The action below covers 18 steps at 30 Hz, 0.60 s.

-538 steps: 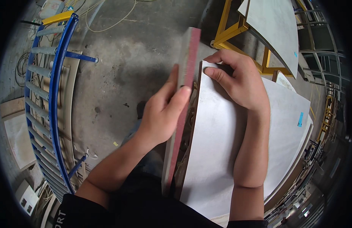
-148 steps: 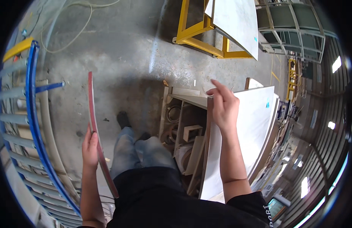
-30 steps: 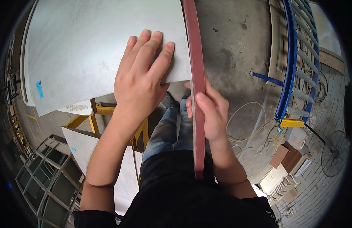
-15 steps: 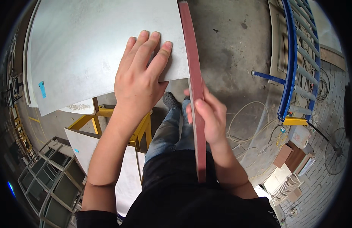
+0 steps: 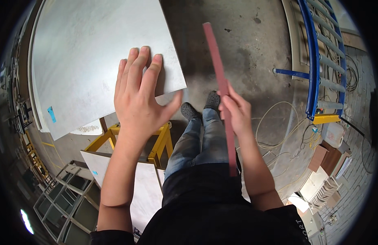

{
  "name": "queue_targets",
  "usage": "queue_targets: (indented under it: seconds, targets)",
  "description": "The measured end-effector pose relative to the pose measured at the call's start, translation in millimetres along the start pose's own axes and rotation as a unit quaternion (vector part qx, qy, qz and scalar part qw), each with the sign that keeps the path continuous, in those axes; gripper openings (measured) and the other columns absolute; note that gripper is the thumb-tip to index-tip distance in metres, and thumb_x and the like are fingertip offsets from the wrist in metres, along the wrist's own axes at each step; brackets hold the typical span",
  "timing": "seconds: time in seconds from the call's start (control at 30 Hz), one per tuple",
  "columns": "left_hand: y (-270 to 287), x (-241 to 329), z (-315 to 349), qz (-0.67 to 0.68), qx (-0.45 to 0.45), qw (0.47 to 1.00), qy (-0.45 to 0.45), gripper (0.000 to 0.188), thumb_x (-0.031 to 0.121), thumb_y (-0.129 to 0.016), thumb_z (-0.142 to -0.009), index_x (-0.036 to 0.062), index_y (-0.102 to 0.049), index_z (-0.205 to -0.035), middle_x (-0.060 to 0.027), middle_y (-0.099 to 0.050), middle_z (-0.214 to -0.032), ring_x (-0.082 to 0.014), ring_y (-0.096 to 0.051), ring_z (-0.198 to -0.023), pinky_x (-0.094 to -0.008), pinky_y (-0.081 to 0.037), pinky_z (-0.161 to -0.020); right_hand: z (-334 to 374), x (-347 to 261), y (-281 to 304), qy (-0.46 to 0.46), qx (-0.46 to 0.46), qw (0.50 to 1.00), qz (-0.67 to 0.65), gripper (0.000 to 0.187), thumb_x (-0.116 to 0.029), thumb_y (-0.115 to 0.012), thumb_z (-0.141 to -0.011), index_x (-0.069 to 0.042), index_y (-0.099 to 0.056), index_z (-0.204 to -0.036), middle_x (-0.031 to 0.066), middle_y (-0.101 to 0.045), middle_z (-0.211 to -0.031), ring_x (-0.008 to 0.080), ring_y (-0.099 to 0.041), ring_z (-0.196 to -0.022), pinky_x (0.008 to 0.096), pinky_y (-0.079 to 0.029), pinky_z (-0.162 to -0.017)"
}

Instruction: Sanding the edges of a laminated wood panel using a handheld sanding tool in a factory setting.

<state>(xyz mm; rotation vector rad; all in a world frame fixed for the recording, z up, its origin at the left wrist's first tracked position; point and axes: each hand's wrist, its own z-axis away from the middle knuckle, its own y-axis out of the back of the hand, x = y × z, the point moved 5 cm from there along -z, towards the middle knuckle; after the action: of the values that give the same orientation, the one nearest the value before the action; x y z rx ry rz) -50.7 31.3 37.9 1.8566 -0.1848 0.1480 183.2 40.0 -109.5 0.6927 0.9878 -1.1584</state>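
Note:
My left hand (image 5: pixel 138 94) rests with spread fingers on the near right corner of a large light-grey panel (image 5: pixel 83 53); its thumb sticks out past the near edge. A bit of blue tape (image 5: pixel 52 114) is stuck near the panel's lower left corner. In my right hand (image 5: pixel 236 108) is a long, narrow reddish-brown strip (image 5: pixel 215 53), gripped around its middle between thumb and fingers. The strip stands apart from the panel, to the right of its edge, and its lower end reaches down in front of my black shirt.
Under the panel is a yellow metal frame (image 5: pixel 159 149), with another pale panel (image 5: pixel 146 188) leaning nearby. A blue-railed roller conveyor (image 5: pixel 313 61) stands at right, with a loose cable (image 5: pixel 260 136) on the floor. Framed glass pieces (image 5: pixel 66 196) are at lower left.
My right hand has carried the strip rightward, off the panel's right edge, where it lay alongside before. The left hand stays on the panel, with its thumb now spread outward.

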Motion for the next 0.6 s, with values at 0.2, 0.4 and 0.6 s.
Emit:
queue_targets:
  seconds: [0.2, 0.4, 0.6]
  targets:
    - [-18.3, 21.9, 0.9, -0.083, 0.070, 0.991, 0.083, 0.055, 0.034, -0.074, -0.075, -0.0005, -0.061, -0.116, -0.0265, -0.054, -0.132, -0.0441, -0.050, -0.128, -0.0556, -0.039, -0.105, 14.7, -1.7, 80.4, 0.070, 0.051, 0.986, 0.142, 0.051, -0.005, -0.059, -0.093, 0.000, -0.049, -0.142, 0.0035, -0.059, -0.122, 0.0060, -0.054, -0.090, 0.0199, -0.045, -0.078]
    - [-20.9, 35.9, -6.1, -0.079, 0.023, 0.995, 0.064, 0.057, 0.014, -0.071, -0.069, -0.0027, -0.058, -0.122, -0.0292, -0.051, -0.137, -0.0459, -0.047, -0.130, -0.0543, -0.037, -0.109, 40.0, 33.4, 134.3, -0.033, 0.077, 0.992, 0.096, 0.051, -0.005, -0.062, -0.092, 0.001, -0.050, -0.140, 0.0097, -0.057, -0.132, 0.0123, -0.055, -0.110, 0.0245, -0.043, -0.093]
    - [-20.8, 29.8, -4.8, -0.064, 0.020, 0.997, 0.032, 0.058, 0.017, -0.069, -0.077, -0.0029, -0.056, -0.130, -0.0258, -0.054, -0.137, -0.0421, -0.048, -0.132, -0.0511, -0.034, -0.112, 53.3, 76.4, 182.4, -0.036, 0.094, 0.980, 0.171, 0.052, -0.008, -0.058, -0.094, 0.000, -0.047, -0.143, 0.0071, -0.064, -0.115, 0.0124, -0.059, -0.101, 0.0248, -0.045, -0.089]
